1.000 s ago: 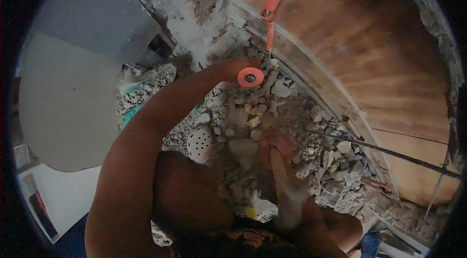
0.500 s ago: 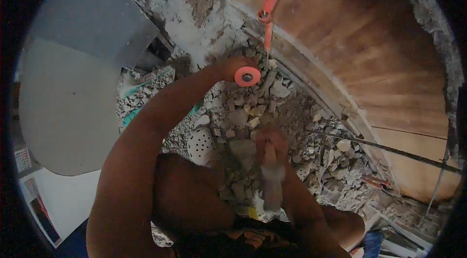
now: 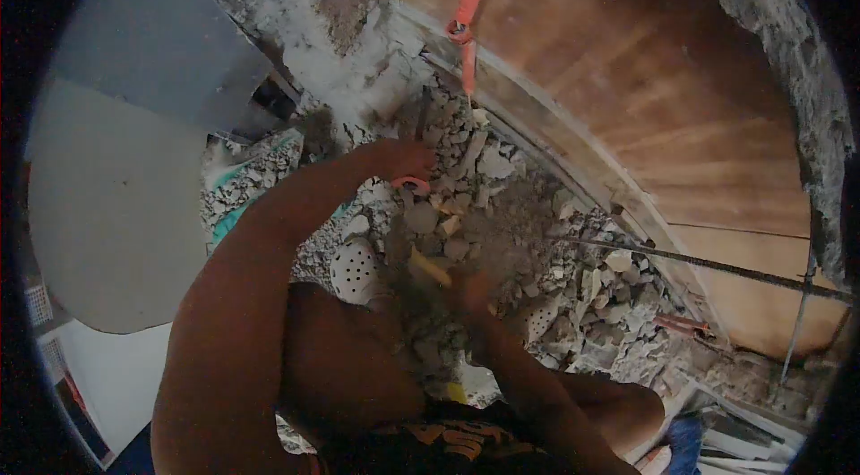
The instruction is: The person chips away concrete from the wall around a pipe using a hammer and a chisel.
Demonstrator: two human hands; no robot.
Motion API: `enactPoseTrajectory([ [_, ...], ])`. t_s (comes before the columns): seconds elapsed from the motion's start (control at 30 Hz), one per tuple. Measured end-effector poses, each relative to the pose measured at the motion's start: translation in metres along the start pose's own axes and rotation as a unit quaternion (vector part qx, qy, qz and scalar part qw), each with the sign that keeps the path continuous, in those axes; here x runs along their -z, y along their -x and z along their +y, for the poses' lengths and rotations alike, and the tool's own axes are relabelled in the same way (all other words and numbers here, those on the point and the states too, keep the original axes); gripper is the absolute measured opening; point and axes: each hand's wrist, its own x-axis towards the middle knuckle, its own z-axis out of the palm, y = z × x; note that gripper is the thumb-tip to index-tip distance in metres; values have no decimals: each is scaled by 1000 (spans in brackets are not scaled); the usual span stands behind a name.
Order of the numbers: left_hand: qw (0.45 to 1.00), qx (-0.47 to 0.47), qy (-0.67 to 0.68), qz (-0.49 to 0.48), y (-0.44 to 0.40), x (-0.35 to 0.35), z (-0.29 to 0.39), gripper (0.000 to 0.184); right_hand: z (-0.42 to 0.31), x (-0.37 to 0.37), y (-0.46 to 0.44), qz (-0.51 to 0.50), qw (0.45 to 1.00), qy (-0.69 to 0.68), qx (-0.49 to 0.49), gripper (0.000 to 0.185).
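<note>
My left hand (image 3: 408, 162) is closed around a chisel (image 3: 422, 117), a dark rod pointing away from me over the rubble. Its pinkish-red round guard (image 3: 412, 184) shows at the near side of the fist. Lower and to the right, my right hand (image 3: 470, 291) is smeared by motion. It is wrapped round what looks like a hammer, whose yellow handle (image 3: 432, 269) sticks out to the left; I cannot make out the head. Broken masonry rubble (image 3: 488, 162) lies beneath both hands.
White perforated clogs (image 3: 356, 271) stand in the rubble. On the right are a curved brown wooden panel (image 3: 645, 90) and a dark metal bar (image 3: 717, 269). A red tool (image 3: 468, 5) hangs at the top. Grey boards (image 3: 116, 206) fill the left.
The chisel has tilted from pointing its guarded end up at me to lying more forward. My right hand has moved slightly left and down, the hammer swinging with it. The view has shifted a little.
</note>
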Motion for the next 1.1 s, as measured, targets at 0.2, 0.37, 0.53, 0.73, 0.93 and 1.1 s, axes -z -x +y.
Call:
enactPoseTrajectory([
  [0.2, 912, 124, 271, 280, -20, 40, -12, 40, 14, -40, -10, -27, 991, -130, -22, 44],
  [0.37, 841, 225, 365, 330, -29, 68, -55, 53, -8, 14, -13, 25, 955, -271, -119, 43],
  [0.53, 892, 195, 285, 292, -25, 54, -21, 47, 5, 20, -13, 48, 926, -350, -135, 42],
  [0.73, 996, -42, -64, -38, 6, -6, -8, 32, 2, 47, 1, 50, 934, -318, -153, 44],
  [0.93, 996, -31, 77, 16, 4, 31, 14, 27, 11, 18, -3, 77, 934, -317, -142, 46],
  [1.1, 978, 81, 158, 106, -33, 40, 20, 30, 9, 7, -6, 77, 925, -320, -190, 41],
])
